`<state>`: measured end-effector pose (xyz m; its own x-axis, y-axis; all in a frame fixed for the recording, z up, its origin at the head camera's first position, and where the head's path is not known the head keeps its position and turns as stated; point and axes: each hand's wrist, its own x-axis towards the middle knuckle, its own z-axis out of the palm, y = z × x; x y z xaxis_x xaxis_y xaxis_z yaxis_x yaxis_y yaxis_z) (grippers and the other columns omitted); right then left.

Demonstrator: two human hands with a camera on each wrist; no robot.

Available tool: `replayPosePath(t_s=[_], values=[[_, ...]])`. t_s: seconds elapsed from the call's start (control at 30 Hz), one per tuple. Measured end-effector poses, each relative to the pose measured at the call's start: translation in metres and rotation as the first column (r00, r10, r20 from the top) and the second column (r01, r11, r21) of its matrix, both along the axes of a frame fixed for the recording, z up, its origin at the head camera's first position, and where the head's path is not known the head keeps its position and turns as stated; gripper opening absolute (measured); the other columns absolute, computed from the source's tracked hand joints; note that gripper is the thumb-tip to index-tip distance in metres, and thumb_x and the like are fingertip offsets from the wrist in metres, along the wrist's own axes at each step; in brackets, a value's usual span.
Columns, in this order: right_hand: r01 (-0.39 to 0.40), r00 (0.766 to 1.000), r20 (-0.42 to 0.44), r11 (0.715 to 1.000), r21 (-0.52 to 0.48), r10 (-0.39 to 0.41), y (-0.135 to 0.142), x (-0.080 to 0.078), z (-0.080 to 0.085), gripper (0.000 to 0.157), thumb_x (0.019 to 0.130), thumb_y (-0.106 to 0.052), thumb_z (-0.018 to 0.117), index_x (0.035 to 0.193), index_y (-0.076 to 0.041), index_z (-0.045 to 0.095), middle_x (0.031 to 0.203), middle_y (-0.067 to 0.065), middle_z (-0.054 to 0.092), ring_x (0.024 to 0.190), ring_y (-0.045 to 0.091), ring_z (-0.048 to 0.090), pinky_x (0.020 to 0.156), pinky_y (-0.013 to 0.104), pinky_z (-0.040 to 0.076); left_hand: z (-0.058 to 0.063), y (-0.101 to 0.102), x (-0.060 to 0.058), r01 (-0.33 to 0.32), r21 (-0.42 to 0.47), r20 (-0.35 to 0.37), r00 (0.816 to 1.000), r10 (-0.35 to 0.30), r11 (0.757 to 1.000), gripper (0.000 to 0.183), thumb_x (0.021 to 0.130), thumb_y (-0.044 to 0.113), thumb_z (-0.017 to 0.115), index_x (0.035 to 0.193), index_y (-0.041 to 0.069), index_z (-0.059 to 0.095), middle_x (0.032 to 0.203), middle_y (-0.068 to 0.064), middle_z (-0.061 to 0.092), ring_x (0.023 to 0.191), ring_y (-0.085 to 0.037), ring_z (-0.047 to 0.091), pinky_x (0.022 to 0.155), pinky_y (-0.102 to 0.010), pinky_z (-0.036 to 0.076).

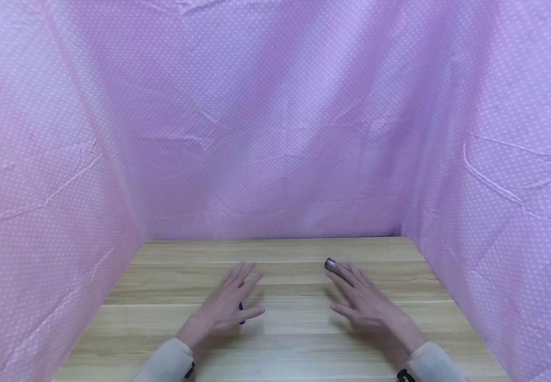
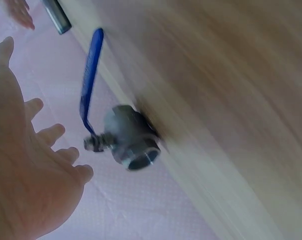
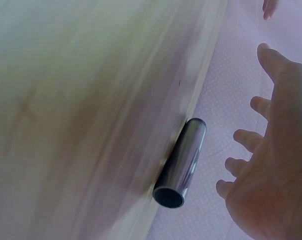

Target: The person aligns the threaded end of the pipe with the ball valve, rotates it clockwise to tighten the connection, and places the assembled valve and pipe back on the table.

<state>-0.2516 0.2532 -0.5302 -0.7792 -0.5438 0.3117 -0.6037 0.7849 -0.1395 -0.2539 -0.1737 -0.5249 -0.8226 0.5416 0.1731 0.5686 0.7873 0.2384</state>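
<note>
Blue-handled valve (image 2: 126,132) left, metal tube (image 3: 181,162) right
Left hand (image 1: 225,302) hovers near the valve, right hand (image 1: 362,300) near the tube, both with fingers spread.

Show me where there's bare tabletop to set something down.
The table is bare between the left grip and right grip, and along its back edge. Crowded: the valve beneath the left, the metal tube partly beneath the right.
</note>
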Motion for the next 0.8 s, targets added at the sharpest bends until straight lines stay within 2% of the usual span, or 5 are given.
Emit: replayPosePath(t_s=[0.13, 0.27, 0.43, 0.57, 0.8], values=[[0.02, 0.999, 0.042, 1.0, -0.015, -0.019, 0.007, -0.002, 0.001, 0.082, 0.108, -0.055, 0.069, 0.174, -0.014, 0.043, 0.183, 0.022, 0.035, 0.166, 0.056, 0.035, 0.138, 0.075, 0.029, 0.0, -0.012, -0.004, -0.023, 0.033, 0.022, 1.0, 0.023, 0.999, 0.09, 0.107, 0.069, 0.065, 0.18, 0.028, 0.03, 0.191, -0.009, 0.02, 0.178, -0.042, 0.014, 0.148, -0.064, 0.014], [0.043, 0.996, 0.077, 0.999, -0.032, -0.04, 0.014, -0.006, 0.001, 0.083, 0.108, -0.053, 0.071, 0.175, -0.016, 0.04, 0.183, 0.024, 0.035, 0.166, 0.058, 0.033, 0.138, 0.077, 0.028, 0.0, -0.024, -0.008, -0.058, 0.055, 0.037, 0.998, 0.056, 0.997, 0.09, 0.107, 0.067, 0.067, 0.18, 0.032, 0.028, 0.19, -0.008, 0.021, 0.177, -0.043, 0.017, 0.146, -0.068, 0.018], [0.056, 0.994, 0.094, 0.997, -0.053, -0.051, 0.024, -0.01, -0.001, 0.084, 0.107, -0.051, 0.074, 0.175, -0.016, 0.041, 0.18, 0.028, 0.038, 0.165, 0.061, 0.035, 0.138, 0.079, 0.026, 0.0, -0.037, -0.013, -0.082, 0.08, 0.05, 0.996, 0.078, 0.993, 0.092, 0.107, 0.065, 0.068, 0.18, 0.028, 0.027, 0.19, -0.008, 0.024, 0.175, -0.044, 0.022, 0.143, -0.071, 0.025], [0.061, 0.993, 0.102, 0.996, -0.071, -0.053, 0.031, -0.014, -0.004, 0.086, 0.105, -0.048, 0.077, 0.174, -0.012, 0.041, 0.178, 0.029, 0.041, 0.164, 0.062, 0.036, 0.137, 0.079, 0.028, -0.001, -0.047, -0.016, -0.122, 0.106, 0.104, 0.988, 0.111, 0.987, 0.091, 0.108, 0.063, 0.069, 0.18, 0.029, 0.027, 0.19, -0.006, 0.024, 0.176, -0.041, 0.023, 0.143, -0.072, 0.026], [0.133, 0.972, 0.209, 0.984, -0.119, -0.106, 0.042, -0.02, -0.008, 0.086, 0.106, -0.046, 0.077, 0.177, -0.018, 0.037, 0.182, 0.025, 0.035, 0.166, 0.06, 0.031, 0.138, 0.08, 0.025, -0.005, -0.061, -0.023, -0.158, 0.159, 0.188, 0.974, 0.128, 0.974, 0.087, 0.11, 0.062, 0.065, 0.179, 0.02, 0.032, 0.187, -0.014, 0.029, 0.173, -0.046, 0.028, 0.139, -0.078, 0.028]])
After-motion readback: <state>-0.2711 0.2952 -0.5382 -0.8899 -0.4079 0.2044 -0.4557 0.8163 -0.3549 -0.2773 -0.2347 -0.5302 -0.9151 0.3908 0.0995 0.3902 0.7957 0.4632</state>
